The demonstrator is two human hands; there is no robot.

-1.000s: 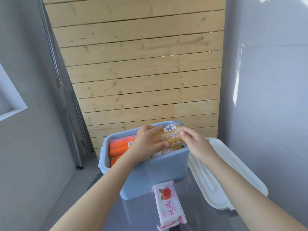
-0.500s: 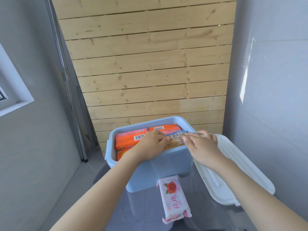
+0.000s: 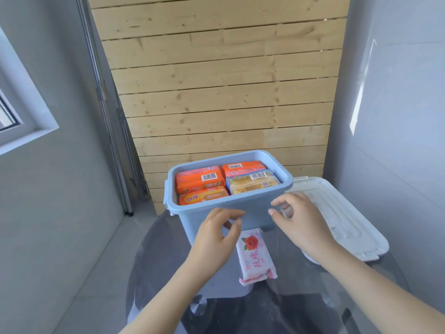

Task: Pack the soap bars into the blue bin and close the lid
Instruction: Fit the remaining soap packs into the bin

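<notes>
The blue bin (image 3: pixel 252 208) stands open on the glass table. Inside lie orange soap bars (image 3: pixel 199 180) and a yellow soap bar (image 3: pixel 252 183) at the right front. A pink rose-print soap bar (image 3: pixel 255 257) lies on the table just in front of the bin. The white lid (image 3: pixel 337 220) lies flat to the right of the bin. My left hand (image 3: pixel 214 239) hovers in front of the bin wall, fingers loosely curled, holding nothing. My right hand (image 3: pixel 298 220) hovers at the bin's right front corner, also empty with relaxed fingers.
The round glass table (image 3: pixel 159 261) sits in a narrow corner, with a wooden slat wall (image 3: pixel 216 92) behind the bin and grey walls on both sides. A window frame (image 3: pixel 21 121) is at the left.
Both hands let go of the yellow soap bar, which now lies in the bin, and drew back toward me to the front of the bin.
</notes>
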